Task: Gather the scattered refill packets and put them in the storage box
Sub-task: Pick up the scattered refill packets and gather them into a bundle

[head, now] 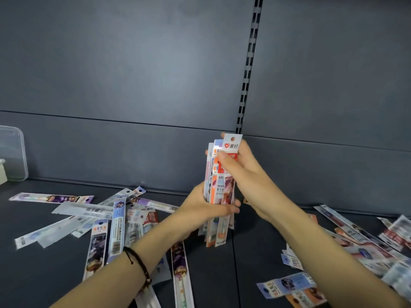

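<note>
A bundle of refill packets [220, 190] stands upright on the dark shelf, its lower ends resting on the surface. My left hand [204, 207] grips the bundle around its lower middle. Higher up, my right hand [242, 172] pinches the top of the bundle, thumb over a red and white packet. Several loose packets [115, 221] lie scattered to the left, under my left forearm. More loose packets [364, 245] are strewn at the right. A clear plastic storage box [13, 152] shows at the far left edge, leaning against the back panel.
The dark grey shelf surface [244, 263] has a seam running front to back near the bundle. A grey back panel [133, 74] with a slotted upright [249, 63] rises behind. A dark bracelet [138, 265] sits on my left wrist.
</note>
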Action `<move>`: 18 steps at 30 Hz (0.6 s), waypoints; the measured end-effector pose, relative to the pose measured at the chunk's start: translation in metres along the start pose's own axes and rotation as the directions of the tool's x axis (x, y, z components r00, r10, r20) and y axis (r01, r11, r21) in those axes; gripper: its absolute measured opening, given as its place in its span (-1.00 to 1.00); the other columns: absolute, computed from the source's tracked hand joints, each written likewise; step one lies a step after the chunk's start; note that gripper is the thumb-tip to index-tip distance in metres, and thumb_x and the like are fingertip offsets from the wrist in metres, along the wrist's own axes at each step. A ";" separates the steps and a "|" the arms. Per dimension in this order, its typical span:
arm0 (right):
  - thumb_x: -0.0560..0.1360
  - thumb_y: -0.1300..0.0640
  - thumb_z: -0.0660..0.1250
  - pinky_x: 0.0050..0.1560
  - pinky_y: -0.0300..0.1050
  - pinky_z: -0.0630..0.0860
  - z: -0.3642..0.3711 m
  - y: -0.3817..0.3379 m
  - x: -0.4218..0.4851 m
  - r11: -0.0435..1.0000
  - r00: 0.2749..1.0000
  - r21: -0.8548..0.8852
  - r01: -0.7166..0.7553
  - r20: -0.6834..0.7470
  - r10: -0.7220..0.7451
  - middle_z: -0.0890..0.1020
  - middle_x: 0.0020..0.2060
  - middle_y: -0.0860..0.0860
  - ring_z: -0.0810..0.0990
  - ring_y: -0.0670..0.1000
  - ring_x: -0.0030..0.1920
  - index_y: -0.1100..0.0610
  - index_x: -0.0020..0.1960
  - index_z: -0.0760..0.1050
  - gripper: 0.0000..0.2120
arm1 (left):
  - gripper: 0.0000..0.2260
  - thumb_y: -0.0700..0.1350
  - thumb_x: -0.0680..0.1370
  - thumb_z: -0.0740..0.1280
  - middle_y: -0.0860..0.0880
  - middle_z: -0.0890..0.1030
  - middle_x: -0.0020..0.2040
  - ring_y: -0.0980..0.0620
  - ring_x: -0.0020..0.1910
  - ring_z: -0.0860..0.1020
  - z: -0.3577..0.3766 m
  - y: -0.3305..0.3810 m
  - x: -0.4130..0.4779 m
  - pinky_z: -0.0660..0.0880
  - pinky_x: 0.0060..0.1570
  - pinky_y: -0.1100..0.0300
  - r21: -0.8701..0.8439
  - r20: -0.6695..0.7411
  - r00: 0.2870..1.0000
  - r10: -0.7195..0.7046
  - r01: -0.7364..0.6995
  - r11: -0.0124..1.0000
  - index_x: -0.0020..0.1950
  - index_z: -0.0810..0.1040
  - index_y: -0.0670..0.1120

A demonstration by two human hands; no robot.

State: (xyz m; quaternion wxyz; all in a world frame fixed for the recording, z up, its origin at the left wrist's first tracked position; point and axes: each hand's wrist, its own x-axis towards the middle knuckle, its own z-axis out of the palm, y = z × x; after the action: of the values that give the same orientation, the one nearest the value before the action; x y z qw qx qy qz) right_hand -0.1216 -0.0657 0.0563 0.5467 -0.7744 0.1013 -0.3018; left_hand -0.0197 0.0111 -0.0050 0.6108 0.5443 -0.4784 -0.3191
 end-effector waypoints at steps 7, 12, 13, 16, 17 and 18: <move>0.52 -0.19 0.14 0.05 -0.35 0.53 -0.024 -0.003 0.000 0.997 0.997 -0.073 -0.040 0.068 0.044 0.61 0.11 -0.15 0.61 -0.25 0.08 -0.11 0.34 0.29 -0.58 | -0.86 -0.24 0.50 0.39 -0.11 0.64 -0.22 -0.04 -0.18 0.64 0.000 -0.001 -0.003 0.57 0.06 0.07 0.015 0.078 0.995 -0.060 0.059 0.998 0.01 0.51 -0.08; 0.57 -0.08 0.19 0.12 -0.16 0.54 -0.087 0.023 -0.002 0.884 0.976 -0.425 -0.192 0.014 0.219 0.67 0.05 -0.05 0.65 -0.08 0.04 -0.04 0.11 0.56 -0.76 | -0.89 -0.18 0.48 0.40 -0.03 0.44 -0.36 0.04 -0.41 0.44 -0.001 0.001 0.006 0.49 -0.29 0.14 -0.191 0.052 0.997 -0.062 0.071 0.979 -0.11 0.48 -0.09; 0.57 -0.02 0.25 0.10 -0.22 0.50 -0.100 0.035 -0.006 0.801 0.964 -0.558 -0.217 0.006 0.265 0.66 0.04 -0.08 0.63 -0.08 0.05 -0.03 0.10 0.57 -0.82 | -0.88 -0.18 0.46 0.40 -0.02 0.41 -0.37 0.05 -0.42 0.42 0.000 0.003 0.007 0.47 -0.32 0.16 -0.255 0.059 0.995 -0.074 0.087 0.963 -0.11 0.47 -0.09; 0.53 -0.01 0.30 0.07 -0.20 0.50 -0.122 0.069 -0.018 0.475 0.921 -0.846 -0.244 -0.049 0.386 0.62 0.01 -0.13 0.63 -0.07 0.03 0.02 0.17 0.57 -0.75 | -0.79 -0.16 0.43 0.45 0.02 0.37 -0.41 0.11 -0.48 0.36 0.011 0.007 0.011 0.39 -0.40 0.24 -0.401 0.061 0.990 -0.131 0.144 0.905 -0.10 0.43 -0.07; 0.52 -0.04 0.29 0.08 -0.12 0.53 -0.124 0.077 -0.020 0.386 0.908 -0.883 -0.266 -0.095 0.409 0.63 0.01 -0.11 0.63 -0.03 0.03 0.02 0.19 0.56 -0.71 | -0.77 -0.12 0.42 0.46 0.03 0.36 -0.42 0.12 -0.51 0.33 0.017 0.008 0.011 0.37 -0.43 0.26 -0.440 0.056 0.985 -0.160 0.168 0.882 -0.10 0.41 -0.06; 0.51 -0.07 0.28 0.11 -0.04 0.54 -0.126 0.083 -0.023 0.315 0.899 -0.903 -0.293 -0.148 0.412 0.65 0.04 -0.06 0.62 0.00 0.06 0.03 0.20 0.55 -0.68 | -0.75 -0.07 0.40 0.45 0.03 0.34 -0.44 0.13 -0.53 0.31 0.023 0.008 0.012 0.35 -0.46 0.27 -0.476 0.053 0.981 -0.189 0.191 0.859 -0.11 0.39 -0.05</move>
State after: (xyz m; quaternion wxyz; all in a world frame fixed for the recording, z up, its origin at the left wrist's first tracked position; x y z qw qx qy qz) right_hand -0.1981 -0.1853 0.0009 0.0928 -0.9179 0.3848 -0.0274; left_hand -0.0377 -0.0064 0.0043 0.6907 0.4203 -0.3302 -0.4871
